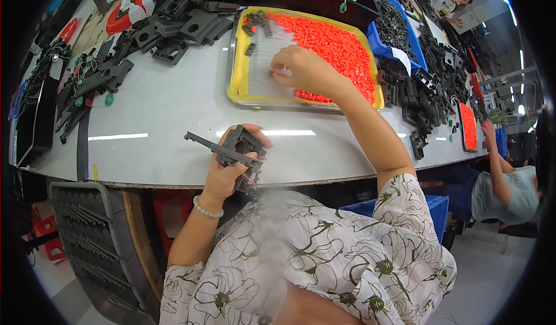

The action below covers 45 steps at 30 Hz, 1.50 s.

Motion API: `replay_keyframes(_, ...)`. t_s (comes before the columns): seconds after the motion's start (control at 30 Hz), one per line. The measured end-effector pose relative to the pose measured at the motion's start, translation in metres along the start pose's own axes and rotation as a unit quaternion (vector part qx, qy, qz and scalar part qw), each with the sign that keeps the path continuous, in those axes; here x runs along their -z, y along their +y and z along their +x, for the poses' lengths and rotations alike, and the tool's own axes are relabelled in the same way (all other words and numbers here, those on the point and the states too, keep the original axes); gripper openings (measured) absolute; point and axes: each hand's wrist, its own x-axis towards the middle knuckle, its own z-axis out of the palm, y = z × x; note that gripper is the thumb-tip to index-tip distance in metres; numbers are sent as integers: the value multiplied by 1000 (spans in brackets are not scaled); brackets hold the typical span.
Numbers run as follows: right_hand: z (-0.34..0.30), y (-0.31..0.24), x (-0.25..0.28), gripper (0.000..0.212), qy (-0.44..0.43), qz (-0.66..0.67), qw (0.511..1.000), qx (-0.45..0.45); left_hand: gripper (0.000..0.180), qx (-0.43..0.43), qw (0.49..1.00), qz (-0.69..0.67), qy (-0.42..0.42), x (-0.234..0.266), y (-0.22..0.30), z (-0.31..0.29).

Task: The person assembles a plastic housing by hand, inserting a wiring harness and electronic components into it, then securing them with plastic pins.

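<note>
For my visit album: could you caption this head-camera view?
Left hand holds a dark plastic frame; right hand picks among orange pieces in a yellow tray.

Loose black plastic housings (174,27) near table's far left edge; blue bin (399,30) of black parts far right; grey crate (92,238) below table's near edge.

Dark grey plastic part (234,149), yellow tray (238,73), orange-red small pieces (333,44), white floral-patterned sleeves (399,209), blue bin (382,47)

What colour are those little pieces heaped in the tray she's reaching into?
Bright orange-red small pieces, heaped in a yellow-rimmed tray, under the right hand. Head view shows it.
</note>
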Motion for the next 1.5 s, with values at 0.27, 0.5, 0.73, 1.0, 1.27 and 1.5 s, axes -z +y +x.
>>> replay_keyframes(0.27, -16, 3, -8, 22, 15, -37, 999, -17, 42, 6, 1000, 8, -6, 1, -1, 2)
replay_keyframes(0.5, -18, 6, -21, 20, 100, -57, 992, 53, 42, -1, 1000, 8, -4, 0, -1, 2)
replay_keyframes(0.73, -28, -12, -7, 17, 160, 34, 986, 40, 42, -2, 1000, -3, 9, -1, -1, -1)
replay_keyframes(1.0, -59, -55, 11, 28, 233, 134, 961, 58, 53, -9, 994, -107, 21, -1, 3, 0)
replay_keyframes(1.27, -83, -106, 13, 24, 203, 148, 963, 96, 77, -49, 992, -116, -16, -18, 8, 3)
replay_keyframes(1.5, -93, -111, 12, 33, 180, 122, 967, 129, 93, -76, 996, -46, 9, -29, 7, 2)
